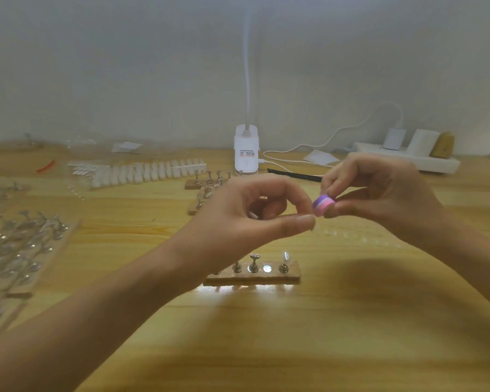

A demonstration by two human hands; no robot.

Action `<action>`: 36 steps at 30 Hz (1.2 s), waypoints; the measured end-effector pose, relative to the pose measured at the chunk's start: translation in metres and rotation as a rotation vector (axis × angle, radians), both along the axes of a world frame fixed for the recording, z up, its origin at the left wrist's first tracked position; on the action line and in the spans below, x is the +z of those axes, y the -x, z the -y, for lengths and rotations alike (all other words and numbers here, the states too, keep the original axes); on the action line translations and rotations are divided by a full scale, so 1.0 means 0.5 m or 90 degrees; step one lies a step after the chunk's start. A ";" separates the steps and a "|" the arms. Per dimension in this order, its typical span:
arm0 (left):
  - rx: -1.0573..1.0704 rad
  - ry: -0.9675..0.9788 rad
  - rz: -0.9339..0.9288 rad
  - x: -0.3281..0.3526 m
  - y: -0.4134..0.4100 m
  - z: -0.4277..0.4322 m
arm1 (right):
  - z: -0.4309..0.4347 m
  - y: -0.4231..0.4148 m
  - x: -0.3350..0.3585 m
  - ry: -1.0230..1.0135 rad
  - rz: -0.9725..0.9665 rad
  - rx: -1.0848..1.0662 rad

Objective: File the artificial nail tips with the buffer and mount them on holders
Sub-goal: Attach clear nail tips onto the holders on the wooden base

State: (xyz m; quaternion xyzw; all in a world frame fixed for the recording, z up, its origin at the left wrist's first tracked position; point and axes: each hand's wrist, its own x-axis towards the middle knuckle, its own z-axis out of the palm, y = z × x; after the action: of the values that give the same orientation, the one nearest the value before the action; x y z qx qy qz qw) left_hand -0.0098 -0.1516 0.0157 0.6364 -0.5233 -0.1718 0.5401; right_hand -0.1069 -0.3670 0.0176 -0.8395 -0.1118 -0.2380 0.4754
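Forearms are spanning lower frame. Centre: right hand (379, 190) is pinching the buffer (324, 205); left hand (252, 213) is pressing thumb to forefinger against it, probably steadying a nail tip, can't tell. Holder strip (252, 275) is waiting just below.

White lamp base (246, 149) stands near power strip (436, 164).

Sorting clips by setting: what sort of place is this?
Probably a nail-craft workbench: rows of white artificial nail tips, metal nail holders on wooden strips, and a white gooseneck desk lamp on a wooden table.
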 end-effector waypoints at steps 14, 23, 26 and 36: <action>-0.015 -0.019 -0.086 -0.007 -0.004 -0.002 | -0.034 0.002 -0.009 -0.029 -0.060 0.101; -0.033 -0.023 -0.139 -0.006 0.000 -0.003 | -0.036 0.007 0.006 -0.043 -0.026 0.073; 0.001 -0.013 -0.135 -0.005 -0.001 -0.001 | -0.020 0.006 0.014 -0.058 -0.017 0.031; 0.018 -0.019 -0.219 -0.005 0.003 -0.002 | -0.038 0.005 0.001 -0.052 -0.011 0.068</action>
State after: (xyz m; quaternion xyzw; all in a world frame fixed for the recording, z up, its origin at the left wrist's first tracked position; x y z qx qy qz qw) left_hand -0.0111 -0.1507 0.0132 0.6131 -0.4115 -0.2780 0.6144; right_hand -0.1094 -0.3481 0.0179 -0.8143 -0.1428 -0.2092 0.5222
